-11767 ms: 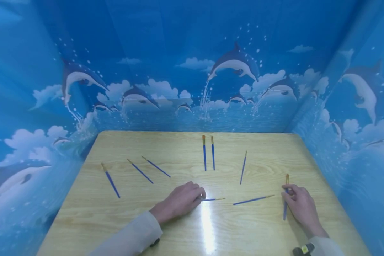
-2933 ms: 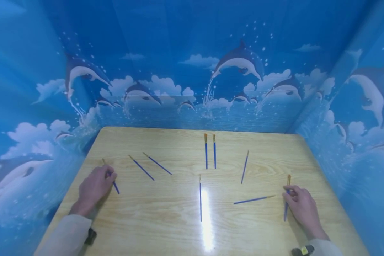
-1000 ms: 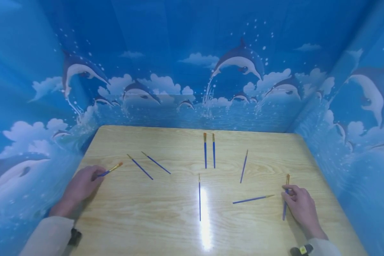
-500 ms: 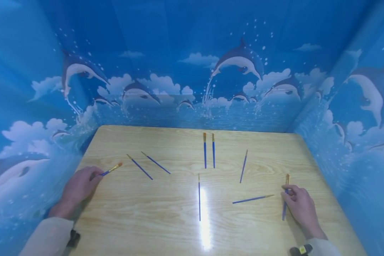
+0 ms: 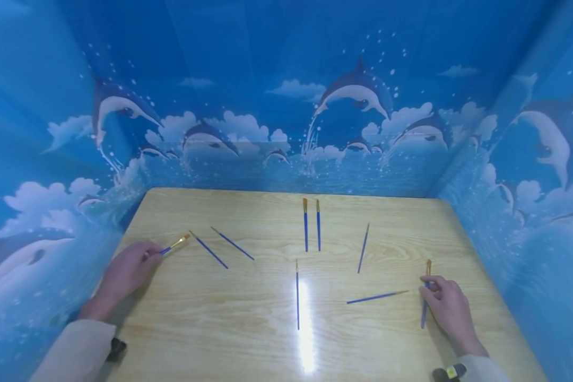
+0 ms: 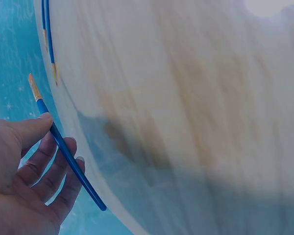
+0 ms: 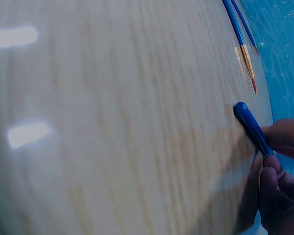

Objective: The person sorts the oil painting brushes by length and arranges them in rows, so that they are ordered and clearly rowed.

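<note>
At the table's left side my left hand [image 5: 129,268] pinches a blue-handled paintbrush [image 5: 178,243] by its handle. Its orange bristles point up and right, close to the tip of a thin paintbrush [image 5: 209,249]. The left wrist view shows thumb and fingers on the held handle, raised off the table. Over on the right, my right hand [image 5: 451,310] holds another blue paintbrush [image 7: 250,122] between thumb and fingers; its bristles point away from me. Part of that handle is hidden by the fingers. Left of this hand lies a slanted thin paintbrush [image 5: 377,297].
On the wooden table [image 5: 248,339] lie a second slanted thin brush [image 5: 233,243], a lengthwise centre brush [image 5: 297,297], two side-by-side brushes [image 5: 306,228] at the back, and a tilted one [image 5: 363,252]. A dolphin-printed blue backdrop [image 5: 248,74] surrounds the table.
My left hand let go of the centre brush, now lying lengthwise, and took up the leftmost brush, swinging its bristles rightward. Lately it moved slightly right. The right hand stayed in place.
</note>
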The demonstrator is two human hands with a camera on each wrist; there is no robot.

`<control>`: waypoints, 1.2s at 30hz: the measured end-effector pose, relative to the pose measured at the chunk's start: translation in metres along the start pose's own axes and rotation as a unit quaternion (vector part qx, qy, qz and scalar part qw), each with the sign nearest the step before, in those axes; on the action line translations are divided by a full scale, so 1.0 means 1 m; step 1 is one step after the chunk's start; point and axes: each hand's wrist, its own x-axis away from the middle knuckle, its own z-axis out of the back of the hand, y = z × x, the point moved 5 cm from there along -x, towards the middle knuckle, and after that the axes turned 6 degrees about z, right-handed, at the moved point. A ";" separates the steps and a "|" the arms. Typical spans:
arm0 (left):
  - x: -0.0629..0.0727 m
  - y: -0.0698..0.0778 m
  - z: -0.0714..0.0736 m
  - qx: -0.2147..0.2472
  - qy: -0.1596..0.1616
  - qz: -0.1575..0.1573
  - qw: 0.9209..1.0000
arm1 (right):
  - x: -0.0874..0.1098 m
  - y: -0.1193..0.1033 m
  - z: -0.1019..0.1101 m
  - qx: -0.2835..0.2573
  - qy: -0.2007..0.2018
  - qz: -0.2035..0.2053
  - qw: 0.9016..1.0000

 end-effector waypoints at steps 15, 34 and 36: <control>-0.026 0.061 -0.023 0.061 -0.031 -0.039 0.997 | -0.001 -0.002 -0.001 -0.004 -0.001 -0.014 1.000; -0.066 0.134 -0.059 0.099 -0.114 -0.048 0.987 | 0.001 -0.001 0.001 -0.004 0.006 0.016 1.000; -0.068 0.140 -0.063 0.100 -0.114 -0.049 0.987 | 0.001 0.000 0.000 -0.003 0.007 0.012 1.000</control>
